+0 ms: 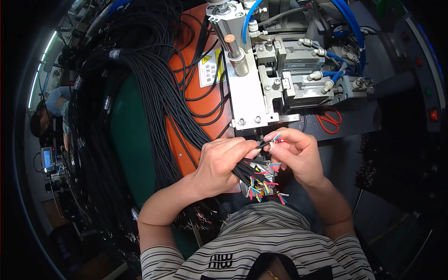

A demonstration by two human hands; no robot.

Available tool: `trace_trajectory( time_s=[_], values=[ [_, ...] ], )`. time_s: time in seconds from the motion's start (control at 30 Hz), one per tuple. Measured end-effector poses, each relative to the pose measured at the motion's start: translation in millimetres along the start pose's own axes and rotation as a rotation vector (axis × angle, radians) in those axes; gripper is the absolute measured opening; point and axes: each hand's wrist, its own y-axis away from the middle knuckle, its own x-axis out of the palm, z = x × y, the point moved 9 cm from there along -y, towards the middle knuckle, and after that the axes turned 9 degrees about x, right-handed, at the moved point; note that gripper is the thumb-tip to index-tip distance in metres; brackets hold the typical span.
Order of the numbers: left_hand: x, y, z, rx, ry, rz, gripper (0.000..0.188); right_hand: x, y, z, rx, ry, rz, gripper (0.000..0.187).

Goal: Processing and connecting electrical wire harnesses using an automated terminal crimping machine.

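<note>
While left hand [221, 163] grips cables [247, 173], right hand [296, 151] pinches one.

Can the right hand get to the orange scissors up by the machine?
Probably yes. The orange scissors lie in the open just beyond the right hand, with nothing between them. But its fingers pinch a black cable's end, so that would have to be let go first.

bench [354, 122] dk grey, behind the grip | on it: metal pneumatic press w/ blue air hoses [275, 70] just behind grip | orange scissors [330, 119] behind-right | orange panel [189, 107] + black cable bundle [140, 93] left
</note>
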Motion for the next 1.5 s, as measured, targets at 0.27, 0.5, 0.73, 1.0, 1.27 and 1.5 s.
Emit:
trace_trajectory(
  time_s=[0.27,0.5,0.73,1.0,1.27,1.5],
  values=[
    [8.9,-4.1,-15.7,0.081,-0.196,0.059,0.034,-2.2,0.0,3.6,-0.151,0.224,-0.151,0.009],
    [8.0,-0.1,-9.0,0.075,-0.208,0.064,0.029,3.6,-1.7,-3.7,0.015,-0.139,-0.017,0.014],
    [0.9,-6.0,6.9,0.01,0.162,0.03,0.031,4.9,-4.5,8.3,-0.092,-0.041,0.086,0.018],
    [10.1,0.0,1.3,0.009,0.038,0.153,0.039,11.9,6.4,43.2,-0.398,0.652,-0.122,0.008],
    [10.9,2.3,-11.9,0.059,-0.304,0.149,0.05,20.4,9.8,46.5,-0.515,1.262,-0.288,0.005],
    [12.2,-0.7,-11.3,0.075,-0.304,0.13,0.042,21.0,12.9,46.1,-0.582,1.225,-0.329,0.006]
  ],
)
